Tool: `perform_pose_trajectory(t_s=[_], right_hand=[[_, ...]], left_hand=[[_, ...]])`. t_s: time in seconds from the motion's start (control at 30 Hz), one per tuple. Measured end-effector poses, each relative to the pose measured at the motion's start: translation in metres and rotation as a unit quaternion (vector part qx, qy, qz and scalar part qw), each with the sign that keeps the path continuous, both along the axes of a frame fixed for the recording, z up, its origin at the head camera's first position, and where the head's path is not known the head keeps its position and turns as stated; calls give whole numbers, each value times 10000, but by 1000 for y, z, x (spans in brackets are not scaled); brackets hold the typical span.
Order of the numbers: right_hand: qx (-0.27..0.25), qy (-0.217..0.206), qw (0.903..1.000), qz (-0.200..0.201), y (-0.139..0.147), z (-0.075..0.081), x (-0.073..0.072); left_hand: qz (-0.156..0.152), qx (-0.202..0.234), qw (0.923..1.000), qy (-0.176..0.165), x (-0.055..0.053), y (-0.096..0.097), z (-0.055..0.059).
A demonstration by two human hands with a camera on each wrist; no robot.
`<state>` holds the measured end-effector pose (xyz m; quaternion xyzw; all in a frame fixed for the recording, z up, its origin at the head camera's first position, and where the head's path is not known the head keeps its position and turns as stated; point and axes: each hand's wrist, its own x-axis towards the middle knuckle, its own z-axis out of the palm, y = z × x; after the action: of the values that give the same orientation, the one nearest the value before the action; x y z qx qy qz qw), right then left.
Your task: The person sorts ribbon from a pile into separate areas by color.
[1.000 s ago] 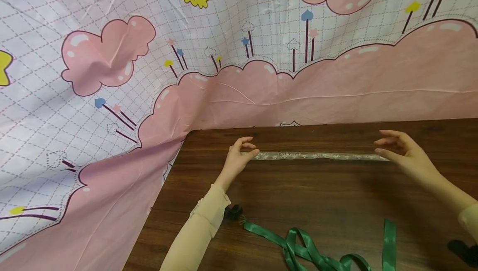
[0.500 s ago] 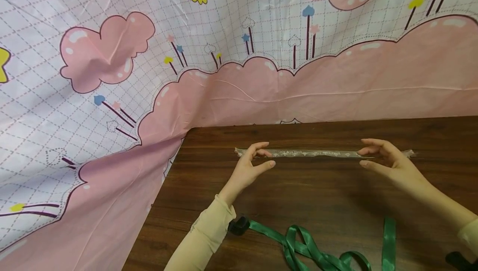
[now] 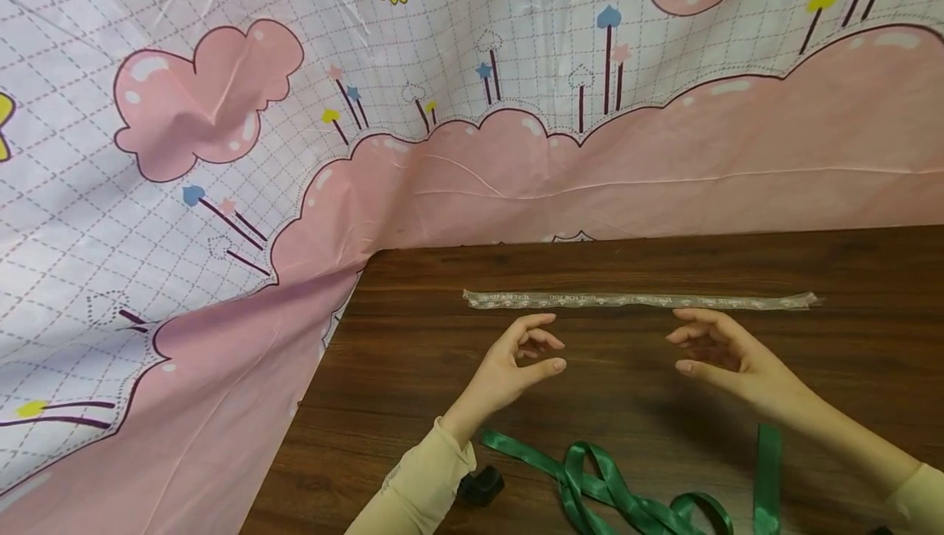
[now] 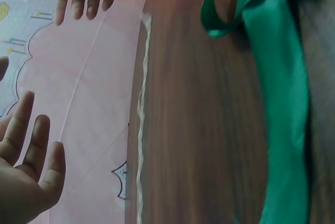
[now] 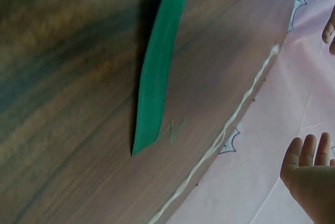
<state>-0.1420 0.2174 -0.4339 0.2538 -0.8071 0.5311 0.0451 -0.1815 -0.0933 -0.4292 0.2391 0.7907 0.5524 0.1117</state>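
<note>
A pale sheer ribbon printed with white lettering lies stretched straight across the far part of the wooden table. Just on the near side of it, my left hand hovers with relaxed, slightly bent fingers and nothing between them. Facing it from the right, my right hand is held the same way, its fingertips a little below the ribbon in the head view. Nearer me lies a tangled green satin ribbon, its one end lying flat in the right wrist view.
The dark wooden table ends at the back against a pink and white patterned cloth, which also hangs down along the left. A black wrist strap piece shows beside the left sleeve. Loose green threads lie near the green ribbon's end.
Both hands have let go of the pale ribbon's ends, moved inward toward each other and drawn back toward me. The ribbon now lies fully uncovered.
</note>
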Motion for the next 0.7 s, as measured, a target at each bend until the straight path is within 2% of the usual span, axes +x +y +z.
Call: perform_pose_trajectory(t_s=[0.2,0.47,0.6,0.7], right_hand=[[136,100,9998,-43,-5,-5,12],[242,339,9987,278,-17,-18,22],[365,243,9979,471,-22,-26,27],[398,22,9975,588,-25,-31,32]], left_hand=[[-211,-206,9996,-29,10,8,-4],[-279,-249,9991,-219,19,12,-19],[-336,-299,9985,-324,25,14,-27],[-409,-320,9981,-346,30,16,-33]])
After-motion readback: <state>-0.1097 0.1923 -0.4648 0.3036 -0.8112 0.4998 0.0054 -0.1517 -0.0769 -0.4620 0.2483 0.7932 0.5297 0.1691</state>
